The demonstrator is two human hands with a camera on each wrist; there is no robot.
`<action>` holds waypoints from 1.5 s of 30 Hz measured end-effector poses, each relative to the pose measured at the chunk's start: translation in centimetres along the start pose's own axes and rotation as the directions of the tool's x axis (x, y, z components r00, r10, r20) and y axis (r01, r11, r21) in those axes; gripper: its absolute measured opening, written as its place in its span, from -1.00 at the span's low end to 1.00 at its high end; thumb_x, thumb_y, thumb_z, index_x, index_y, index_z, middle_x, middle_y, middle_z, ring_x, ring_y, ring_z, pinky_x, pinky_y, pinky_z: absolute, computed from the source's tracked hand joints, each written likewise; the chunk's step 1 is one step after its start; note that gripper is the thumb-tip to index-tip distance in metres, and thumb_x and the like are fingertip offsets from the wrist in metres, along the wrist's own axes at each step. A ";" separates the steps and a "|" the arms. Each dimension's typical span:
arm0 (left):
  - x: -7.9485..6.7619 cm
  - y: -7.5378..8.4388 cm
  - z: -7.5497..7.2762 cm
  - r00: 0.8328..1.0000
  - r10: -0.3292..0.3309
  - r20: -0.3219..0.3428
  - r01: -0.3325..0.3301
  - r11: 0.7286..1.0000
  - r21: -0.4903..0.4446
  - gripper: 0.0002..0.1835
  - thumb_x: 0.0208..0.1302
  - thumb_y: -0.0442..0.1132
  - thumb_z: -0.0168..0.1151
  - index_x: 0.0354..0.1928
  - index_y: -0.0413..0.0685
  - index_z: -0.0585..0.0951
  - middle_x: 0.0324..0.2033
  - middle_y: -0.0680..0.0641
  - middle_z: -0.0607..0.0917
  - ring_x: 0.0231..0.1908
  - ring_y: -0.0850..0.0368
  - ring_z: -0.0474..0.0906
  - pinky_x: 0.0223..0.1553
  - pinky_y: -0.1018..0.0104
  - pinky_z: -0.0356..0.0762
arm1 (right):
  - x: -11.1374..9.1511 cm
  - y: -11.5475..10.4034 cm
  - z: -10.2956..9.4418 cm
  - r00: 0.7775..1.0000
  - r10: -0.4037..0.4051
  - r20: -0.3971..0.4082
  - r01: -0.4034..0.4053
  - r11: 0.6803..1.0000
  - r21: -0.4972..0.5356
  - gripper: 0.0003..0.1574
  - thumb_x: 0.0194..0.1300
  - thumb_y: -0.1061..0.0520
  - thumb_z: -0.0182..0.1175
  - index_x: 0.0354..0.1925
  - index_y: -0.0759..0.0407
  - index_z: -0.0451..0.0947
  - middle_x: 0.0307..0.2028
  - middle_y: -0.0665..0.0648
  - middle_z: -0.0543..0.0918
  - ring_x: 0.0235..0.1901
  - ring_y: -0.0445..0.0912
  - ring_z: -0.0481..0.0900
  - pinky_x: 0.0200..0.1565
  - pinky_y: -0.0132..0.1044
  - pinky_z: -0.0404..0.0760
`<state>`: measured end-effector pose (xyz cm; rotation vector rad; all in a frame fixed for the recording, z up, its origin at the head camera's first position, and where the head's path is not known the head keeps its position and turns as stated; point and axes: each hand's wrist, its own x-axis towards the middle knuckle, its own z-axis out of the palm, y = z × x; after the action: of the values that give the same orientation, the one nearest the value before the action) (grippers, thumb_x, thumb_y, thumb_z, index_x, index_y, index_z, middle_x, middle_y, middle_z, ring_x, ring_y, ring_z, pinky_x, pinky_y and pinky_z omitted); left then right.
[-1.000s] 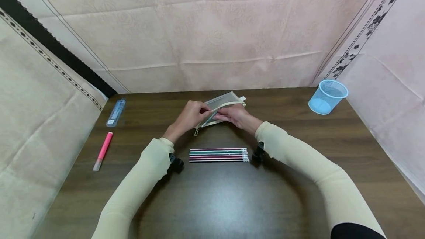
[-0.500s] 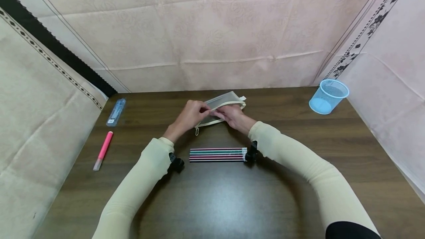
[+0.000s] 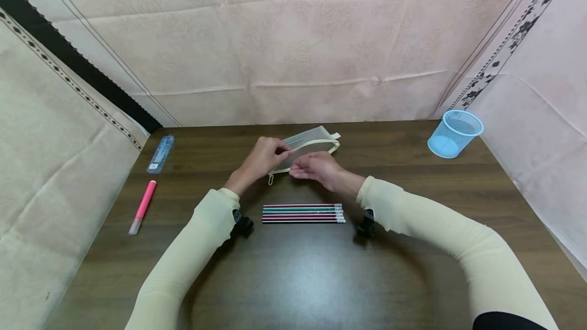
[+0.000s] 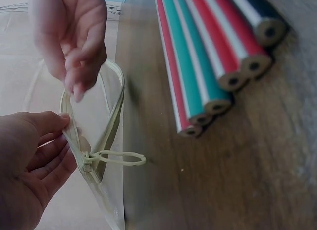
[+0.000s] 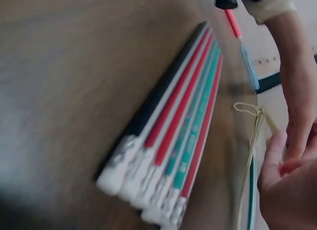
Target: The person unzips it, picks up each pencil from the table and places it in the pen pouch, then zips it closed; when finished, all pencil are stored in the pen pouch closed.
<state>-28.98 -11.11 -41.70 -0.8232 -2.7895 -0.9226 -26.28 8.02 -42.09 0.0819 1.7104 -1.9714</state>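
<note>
At the back middle of the table lies a translucent zip pouch (image 3: pixel 316 139) with a cream zipper, its mouth parted. My left hand (image 3: pixel 261 159) pinches the pouch's edge near the zipper pull (image 4: pixel 119 158) between thumb and fingers. My right hand (image 3: pixel 318 169) is at the front of the mouth, fingers loosely bent, with nothing seen in them; in the left wrist view its fingertips hang over the opening. A teal pencil (image 5: pixel 251 190) shows along the pouch in the right wrist view. Several striped pencils (image 3: pixel 300 214) lie in a row in front of the hands.
A pink marker (image 3: pixel 143 208) and a blue flat packet (image 3: pixel 160 154) lie at the table's left. A blue mesh cup (image 3: pixel 454 134) stands at the back right, by the cloth (image 3: pixel 293 55) that hangs behind the table (image 3: pixel 293 274).
My right hand has pushed the teal pencil into the pouch, let go of it and drawn back out toward the front right. My left hand keeps its pinch on the pouch.
</note>
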 end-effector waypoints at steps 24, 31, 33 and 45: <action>-0.1 -0.1 0.1 1.000 0.005 -0.005 -0.005 1.000 -0.004 -0.83 0.40 -0.22 0.28 -0.16 -0.11 0.79 -0.29 -0.06 0.80 -0.35 0.17 0.63 -0.27 0.27 0.61 | -3.7 1.6 -0.2 0.804 -0.137 0.578 0.593 0.127 -0.795 -0.84 0.26 0.33 0.24 -0.40 0.14 0.67 -0.52 -0.06 0.67 -0.48 -0.35 0.53 -0.37 -0.48 0.53; 0.0 0.1 -0.1 1.000 -0.002 -0.002 0.002 1.000 0.015 -0.83 0.39 -0.21 0.29 -0.17 -0.11 0.80 -0.28 -0.05 0.80 -0.34 0.17 0.64 -0.27 0.28 0.61 | -4.1 1.6 -0.1 0.816 -0.137 0.561 0.572 0.064 -0.817 -0.87 0.31 0.27 0.26 -0.37 0.11 0.70 -0.47 -0.07 0.67 -0.47 -0.29 0.54 -0.36 -0.39 0.55; 0.0 0.2 -0.1 1.000 0.000 -0.005 0.000 1.000 0.017 -0.83 0.39 -0.21 0.29 -0.17 -0.11 0.80 -0.29 -0.06 0.80 -0.34 0.17 0.63 -0.27 0.28 0.61 | -4.2 1.6 -0.1 0.818 -0.146 0.556 0.566 0.030 -0.824 -0.87 0.32 0.24 0.28 -0.37 0.08 0.69 -0.48 -0.08 0.65 -0.47 -0.27 0.53 -0.37 -0.37 0.54; -0.2 -0.1 0.3 1.000 0.011 -0.011 -0.011 1.000 0.014 -0.83 0.38 -0.21 0.30 -0.15 -0.11 0.80 -0.28 -0.05 0.80 -0.34 0.17 0.63 -0.27 0.29 0.61 | -3.9 2.4 0.4 0.784 -0.199 0.588 0.588 -0.067 -0.806 -0.75 0.31 0.24 0.28 -0.52 0.07 0.57 -0.54 -0.10 0.47 -0.50 -0.24 0.37 -0.48 -0.39 0.34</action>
<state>-28.85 -11.09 -42.03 -0.8282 -2.7756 -0.9019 -21.81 8.89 -42.68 -1.3435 2.6428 -0.4376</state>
